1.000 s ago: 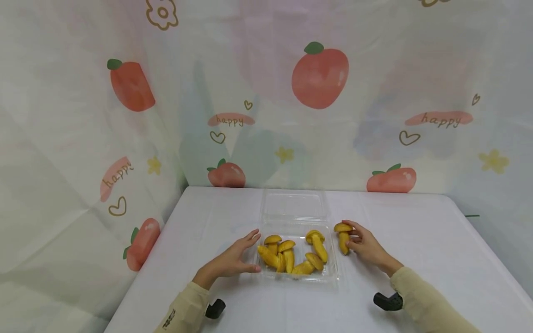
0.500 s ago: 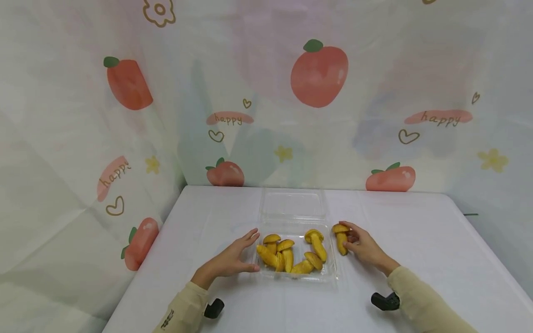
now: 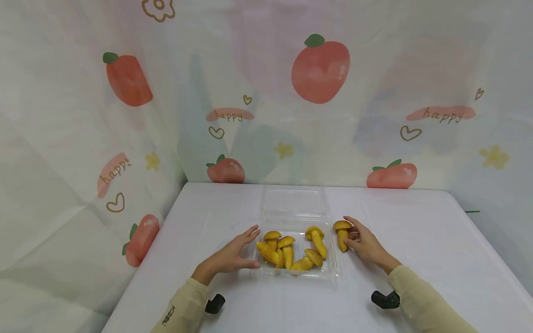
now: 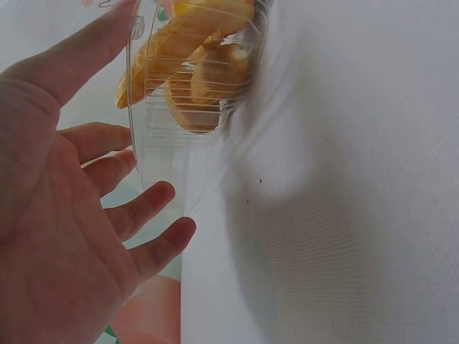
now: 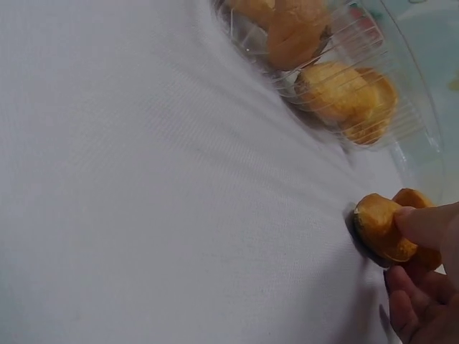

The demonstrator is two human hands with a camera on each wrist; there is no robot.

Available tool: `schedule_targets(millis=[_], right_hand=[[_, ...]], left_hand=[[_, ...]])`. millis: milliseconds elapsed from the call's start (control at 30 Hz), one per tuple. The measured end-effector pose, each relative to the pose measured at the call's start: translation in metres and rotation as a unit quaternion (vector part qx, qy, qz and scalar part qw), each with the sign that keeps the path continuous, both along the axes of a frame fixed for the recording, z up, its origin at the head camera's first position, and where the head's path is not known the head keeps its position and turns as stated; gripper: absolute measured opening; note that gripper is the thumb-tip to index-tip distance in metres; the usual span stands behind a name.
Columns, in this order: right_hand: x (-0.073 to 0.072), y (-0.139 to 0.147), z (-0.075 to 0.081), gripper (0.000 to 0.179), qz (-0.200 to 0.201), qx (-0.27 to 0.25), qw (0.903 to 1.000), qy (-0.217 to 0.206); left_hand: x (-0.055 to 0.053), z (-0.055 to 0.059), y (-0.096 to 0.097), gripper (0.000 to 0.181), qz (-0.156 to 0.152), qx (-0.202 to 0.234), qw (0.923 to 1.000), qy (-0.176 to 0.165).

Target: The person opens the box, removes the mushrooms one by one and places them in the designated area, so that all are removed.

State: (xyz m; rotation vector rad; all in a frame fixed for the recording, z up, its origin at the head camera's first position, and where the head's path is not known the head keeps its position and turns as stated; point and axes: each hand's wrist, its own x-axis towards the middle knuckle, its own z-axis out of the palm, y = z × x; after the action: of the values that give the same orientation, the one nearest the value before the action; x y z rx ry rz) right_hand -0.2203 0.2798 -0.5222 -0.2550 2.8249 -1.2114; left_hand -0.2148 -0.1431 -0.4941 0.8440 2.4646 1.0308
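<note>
A clear plastic clamshell box lies on the table with several yellow mushrooms inside. At its left side is my left hand, fingers spread and thumb apart. In the left wrist view the thumb and fingertips of this hand come right up to the box's rim. Just right of the box, my right hand holds one more yellow mushroom, cap toward the back. The right wrist view shows the thumb on that mushroom, low over the cloth, with the fingers curled at its far side.
The box's transparent lid is folded back toward the wall. A white cloth covers the table. Dark wrist mounts sit below both sleeves. A patterned curtain closes off the back and left.
The head view has tilted down and up again slightly, shifting the whole scene a little. Both hands, the box and the held mushroom keep nearly the same places.
</note>
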Motion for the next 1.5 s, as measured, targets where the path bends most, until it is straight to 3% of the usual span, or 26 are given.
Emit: schedule_targets(millis=[367, 733, 1133, 1500], right_hand=[[-0.001, 0.005, 0.012, 0.068, -0.008, 0.06, 0.9982, 0.004], [0.0, 0.01, 0.037, 0.064, -0.008, 0.057, 0.9983, 0.011], [0.012, -0.008, 0.062, 0.065, 0.01, 0.018, 0.9989, 0.042], [0.027, -0.047, 0.075, 0.064, 0.068, -0.06, 0.9952, 0.038]], left_hand=[[-0.002, 0.002, 0.001, 0.095, -0.001, -0.003, 1.0, 0.0], [-0.003, 0.003, 0.0, 0.094, 0.001, -0.004, 1.0, 0.0], [-0.001, 0.003, 0.001, 0.095, 0.001, 0.002, 1.0, -0.001], [0.0, 0.004, 0.002, 0.094, 0.001, 0.0, 1.0, -0.007]])
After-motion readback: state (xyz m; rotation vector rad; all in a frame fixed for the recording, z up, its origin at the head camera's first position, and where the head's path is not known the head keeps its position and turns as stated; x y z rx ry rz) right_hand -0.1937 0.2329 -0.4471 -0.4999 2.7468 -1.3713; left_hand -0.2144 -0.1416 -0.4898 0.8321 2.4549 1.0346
